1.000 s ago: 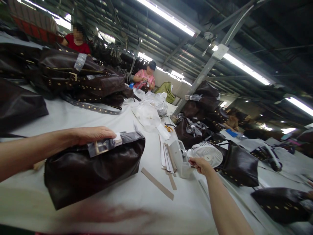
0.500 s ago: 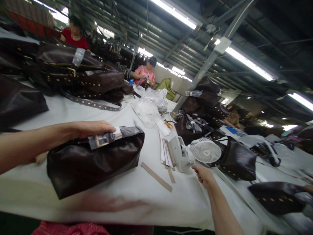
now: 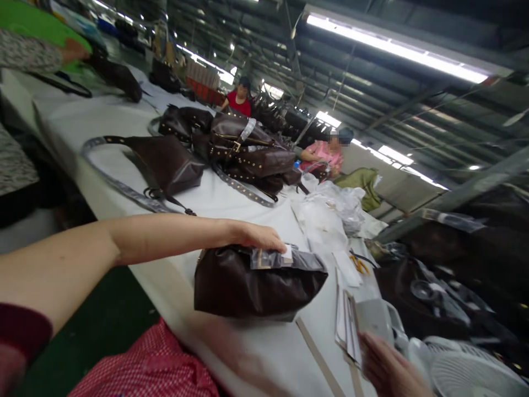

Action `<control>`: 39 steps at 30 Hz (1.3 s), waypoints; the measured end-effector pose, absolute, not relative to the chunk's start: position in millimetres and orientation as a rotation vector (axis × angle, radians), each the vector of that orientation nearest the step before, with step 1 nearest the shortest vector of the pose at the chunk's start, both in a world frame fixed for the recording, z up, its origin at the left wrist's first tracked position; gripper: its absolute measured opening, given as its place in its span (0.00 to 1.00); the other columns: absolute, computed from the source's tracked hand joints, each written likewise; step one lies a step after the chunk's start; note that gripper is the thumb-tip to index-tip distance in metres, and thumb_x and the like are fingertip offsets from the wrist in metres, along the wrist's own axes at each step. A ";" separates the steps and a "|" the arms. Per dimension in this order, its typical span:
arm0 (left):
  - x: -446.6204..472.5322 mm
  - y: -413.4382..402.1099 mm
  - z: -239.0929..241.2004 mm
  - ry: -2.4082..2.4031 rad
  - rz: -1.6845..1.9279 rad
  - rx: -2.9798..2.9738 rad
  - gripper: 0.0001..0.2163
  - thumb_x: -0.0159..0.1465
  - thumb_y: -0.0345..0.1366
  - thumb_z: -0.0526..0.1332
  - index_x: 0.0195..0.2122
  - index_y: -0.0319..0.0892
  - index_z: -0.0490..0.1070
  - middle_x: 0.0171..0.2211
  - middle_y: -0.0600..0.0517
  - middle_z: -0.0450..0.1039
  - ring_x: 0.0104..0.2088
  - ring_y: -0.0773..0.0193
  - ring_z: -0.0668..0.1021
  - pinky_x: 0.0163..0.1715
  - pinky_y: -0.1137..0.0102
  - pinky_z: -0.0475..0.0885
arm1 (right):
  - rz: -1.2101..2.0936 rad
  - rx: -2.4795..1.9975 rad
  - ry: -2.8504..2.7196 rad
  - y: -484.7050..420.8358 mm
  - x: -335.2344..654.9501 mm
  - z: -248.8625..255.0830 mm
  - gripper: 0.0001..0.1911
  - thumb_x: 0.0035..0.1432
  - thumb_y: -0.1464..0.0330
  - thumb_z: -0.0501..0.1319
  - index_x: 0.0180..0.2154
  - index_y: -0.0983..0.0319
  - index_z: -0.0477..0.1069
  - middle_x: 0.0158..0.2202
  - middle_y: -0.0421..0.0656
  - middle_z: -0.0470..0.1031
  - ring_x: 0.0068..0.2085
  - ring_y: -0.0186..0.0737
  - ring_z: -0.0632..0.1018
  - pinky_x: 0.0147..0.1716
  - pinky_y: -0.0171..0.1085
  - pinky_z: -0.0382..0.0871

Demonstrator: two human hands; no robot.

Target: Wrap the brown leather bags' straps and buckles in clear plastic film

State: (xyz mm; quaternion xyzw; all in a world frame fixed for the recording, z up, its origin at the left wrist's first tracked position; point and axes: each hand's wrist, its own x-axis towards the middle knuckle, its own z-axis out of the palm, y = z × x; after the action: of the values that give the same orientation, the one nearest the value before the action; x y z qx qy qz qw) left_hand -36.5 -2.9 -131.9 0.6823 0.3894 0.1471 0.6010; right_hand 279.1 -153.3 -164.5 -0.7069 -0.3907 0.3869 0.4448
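Observation:
A dark brown leather handbag [image 3: 256,289] stands on the white-covered table in front of me. My left hand [image 3: 262,238] grips it along the top edge, next to a plastic-wrapped strap with a buckle [image 3: 264,259] and a small white tag [image 3: 286,253]. The undersides of the fingers are hidden. At the lower right is my right hand [image 3: 390,364], blurred, beside a stack of thin cards [image 3: 348,322] and the white fan [image 3: 467,364]. Whether its fingers hold anything does not show.
More brown studded bags [image 3: 252,143] are piled behind, with another bag [image 3: 165,162] and its wrapped strap at left. Clear plastic bags [image 3: 326,209] and orange-handled scissors [image 3: 359,264] lie beyond. Cardboard strips [image 3: 318,353] lie nearby. Co-workers, one in pink [image 3: 320,157], are around the table.
The view has swung left, so the bag sits further right in it. My left hand remains on the bag. My right hand has moved from the fan's base to beside the cards.

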 end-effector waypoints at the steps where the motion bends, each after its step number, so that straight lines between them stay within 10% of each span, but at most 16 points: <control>1: -36.2 -5.9 -131.0 0.906 0.358 1.614 0.09 0.52 0.39 0.56 0.24 0.39 0.71 0.19 0.53 0.68 0.21 0.65 0.68 0.21 0.71 0.63 | 1.018 -1.655 -0.904 -148.7 248.6 -161.8 0.23 0.31 0.53 0.74 0.28 0.61 0.75 0.22 0.38 0.69 0.19 0.28 0.64 0.15 0.30 0.58; 9: -37.1 -8.1 -139.4 0.883 0.418 1.878 0.11 0.53 0.41 0.55 0.23 0.39 0.67 0.19 0.56 0.61 0.21 0.69 0.61 0.20 0.71 0.56 | 1.173 -1.283 -0.915 -98.9 114.0 -151.0 0.22 0.35 0.55 0.74 0.26 0.66 0.74 0.17 0.31 0.57 0.18 0.21 0.51 0.16 0.27 0.42; 29: -37.2 -8.5 -136.3 0.891 0.432 2.056 0.17 0.57 0.47 0.54 0.28 0.37 0.73 0.24 0.53 0.68 0.27 0.66 0.67 0.26 0.72 0.60 | 1.090 -1.407 -0.869 -86.9 112.8 -163.0 0.23 0.33 0.54 0.74 0.22 0.65 0.71 0.15 0.31 0.58 0.16 0.22 0.54 0.12 0.27 0.43; 39: -35.3 -3.7 -138.9 0.893 0.429 1.800 0.15 0.55 0.47 0.58 0.24 0.38 0.69 0.19 0.56 0.62 0.21 0.69 0.61 0.21 0.71 0.55 | 1.342 -1.419 -0.746 -99.0 130.0 -143.9 0.28 0.24 0.65 0.78 0.33 0.66 0.76 0.18 0.34 0.69 0.18 0.25 0.66 0.18 0.28 0.65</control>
State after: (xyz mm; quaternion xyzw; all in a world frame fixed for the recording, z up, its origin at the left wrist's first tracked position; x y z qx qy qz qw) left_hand -35.3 -3.7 -138.9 0.7498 0.3721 0.1788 0.5171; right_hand 130.0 -99.0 -143.9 -0.5871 -0.3086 0.5555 0.5015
